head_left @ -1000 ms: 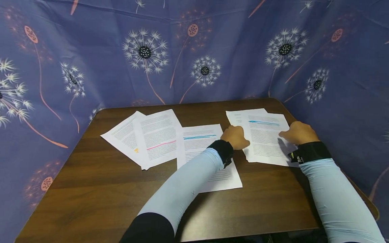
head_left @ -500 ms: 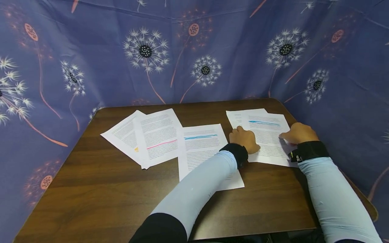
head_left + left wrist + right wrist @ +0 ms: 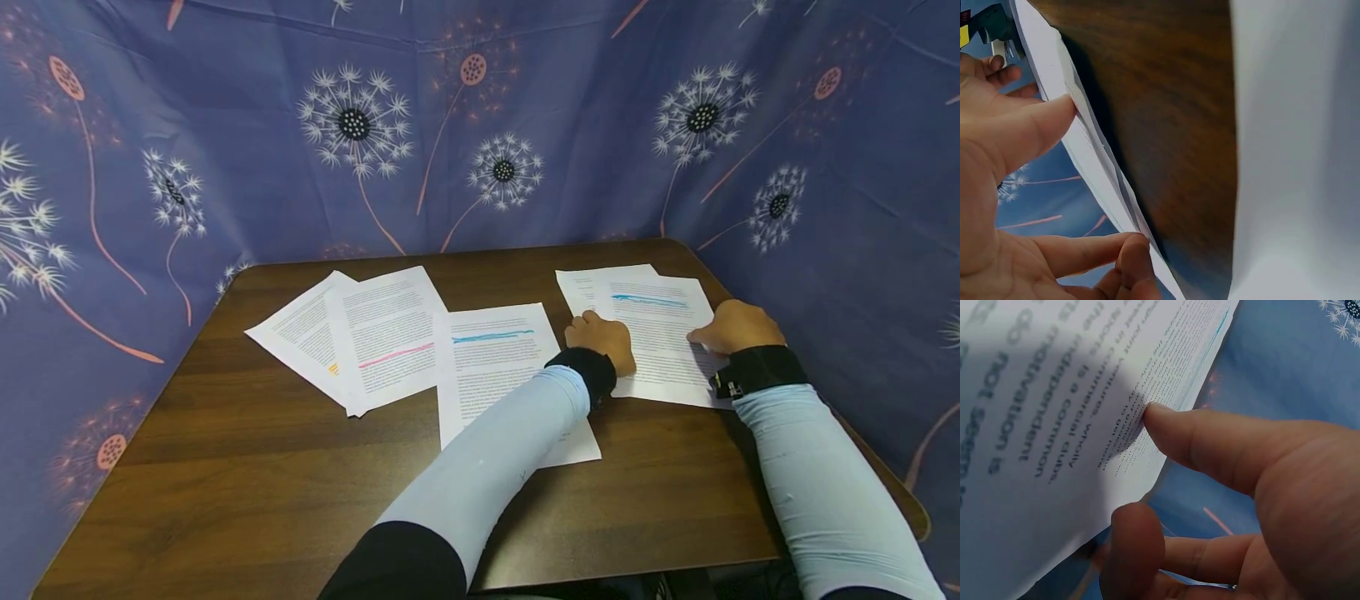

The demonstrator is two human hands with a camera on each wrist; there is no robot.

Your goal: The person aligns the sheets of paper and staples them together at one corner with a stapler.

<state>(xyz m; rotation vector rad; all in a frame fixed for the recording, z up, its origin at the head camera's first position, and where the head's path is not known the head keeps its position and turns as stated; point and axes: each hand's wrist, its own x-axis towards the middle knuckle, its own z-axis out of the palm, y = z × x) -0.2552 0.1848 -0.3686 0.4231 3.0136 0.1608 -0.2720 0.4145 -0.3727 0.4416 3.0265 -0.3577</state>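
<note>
A small stack of printed sheets (image 3: 660, 367) lies at the right of the wooden table, its top page marked with a blue highlighter line. At its left side, my left hand (image 3: 602, 342) holds the edge with thumb and bent index finger; several sheet edges (image 3: 1094, 137) show there, not quite even. On the opposite side, my right hand (image 3: 741, 327) grips the stack, its thumb resting on the printed page (image 3: 1054, 406) and its other fingers curled at the edge. Under my left forearm is a separate blue-highlighted sheet (image 3: 480, 383).
Further left, a pink-highlighted sheet (image 3: 386, 342) overlaps a yellow-marked sheet (image 3: 300, 333). All lie on the brown wooden table (image 3: 247, 483). Behind it hangs a blue dandelion-patterned cloth (image 3: 420, 125).
My left hand has moved right, from the gap beside the stack to over its left edge, then stays there. The right hand keeps its place.
</note>
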